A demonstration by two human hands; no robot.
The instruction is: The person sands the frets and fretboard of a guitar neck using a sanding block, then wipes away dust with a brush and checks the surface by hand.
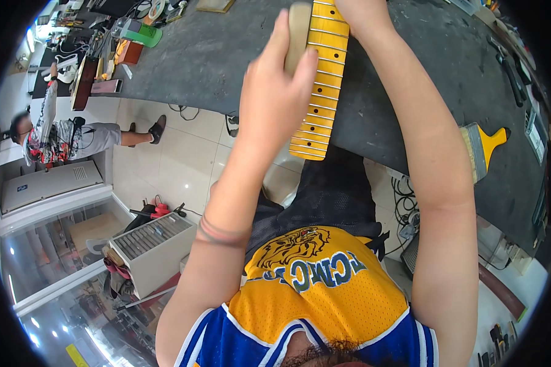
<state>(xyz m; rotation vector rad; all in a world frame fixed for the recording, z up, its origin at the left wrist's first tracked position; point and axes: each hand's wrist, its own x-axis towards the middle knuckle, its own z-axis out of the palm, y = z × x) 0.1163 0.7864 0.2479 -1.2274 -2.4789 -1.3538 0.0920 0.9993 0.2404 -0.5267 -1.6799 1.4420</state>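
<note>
A yellow guitar neck point(327, 79) with metal frets and black dot inlays runs from the top edge of the view down over the front edge of the dark bench. My left hand point(274, 92) is closed around a rounded beige block point(298, 35), which lies along the neck's left edge; hand and block look slightly blurred. At the top of the view my right hand point(366, 19) grips the neck from its right side. The fingers of that hand are mostly hidden or cut off by the picture's edge, and so is the neck's far end.
On the dark bench point(196, 67), a wide yellow-handled brush point(487, 150) lies right of my right forearm. A green-and-clear bottle point(141, 33) and tools crowd the far left. Another person point(61, 137) stands at the left bench. A slotted cabinet point(156, 244) stands at lower left.
</note>
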